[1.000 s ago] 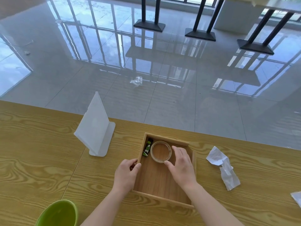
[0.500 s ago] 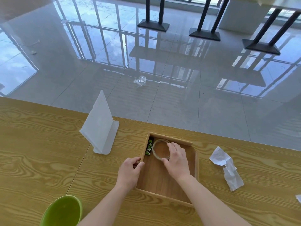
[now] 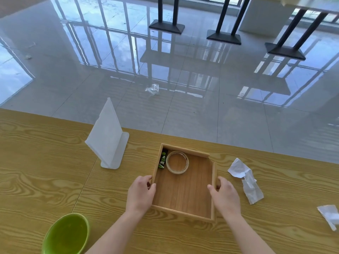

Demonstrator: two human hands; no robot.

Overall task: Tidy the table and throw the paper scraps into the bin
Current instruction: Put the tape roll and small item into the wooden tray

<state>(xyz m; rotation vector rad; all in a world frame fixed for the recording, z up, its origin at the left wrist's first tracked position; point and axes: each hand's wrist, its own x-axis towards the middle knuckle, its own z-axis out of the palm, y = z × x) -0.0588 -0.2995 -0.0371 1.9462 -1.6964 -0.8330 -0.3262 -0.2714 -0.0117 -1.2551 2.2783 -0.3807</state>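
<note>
A shallow wooden tray lies on the wooden table. In its far left corner sit a roll of clear tape and a small green and black packet. My left hand grips the tray's left wall, and my right hand grips its right wall. A crumpled white paper scrap lies on the table to the right of the tray. Another white scrap lies at the right edge of view. A green bin sits at the near left.
A white plastic sign stand stands left of the tray near the table's far edge. Beyond the edge is a glossy tiled floor with a clear plastic wrapper on it and black table bases further back.
My right hand has let go of the tape roll in the tray and moved to the tray's right wall. My left hand has stayed on the left wall.
</note>
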